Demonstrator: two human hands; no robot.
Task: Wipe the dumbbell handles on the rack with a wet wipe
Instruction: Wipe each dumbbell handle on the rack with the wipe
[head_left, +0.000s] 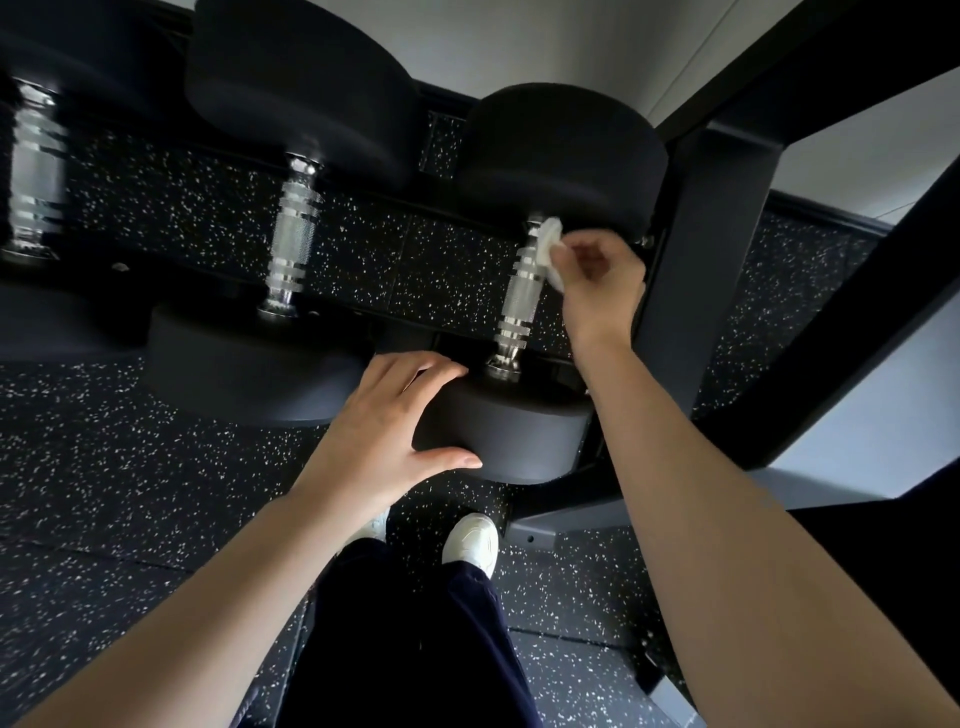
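Observation:
Three black dumbbells lie side by side on a dark rack. The rightmost dumbbell has a knurled chrome handle (519, 291). My right hand (597, 283) pinches a white wet wipe (549, 244) against the upper right side of that handle. My left hand (387, 431) grips the near black head (511, 436) of the same dumbbell, fingers over its top and thumb under its edge. The middle dumbbell's handle (293, 234) and the left dumbbell's handle (36, 171) are bare, the left one blurred.
The black rack frame (696, 260) rises just right of my right hand, with a diagonal brace (857, 332) beyond it. Speckled black rubber floor (104, 493) lies below. My white shoes (470, 538) and dark trousers stand under the rack's front. A pale wall is behind.

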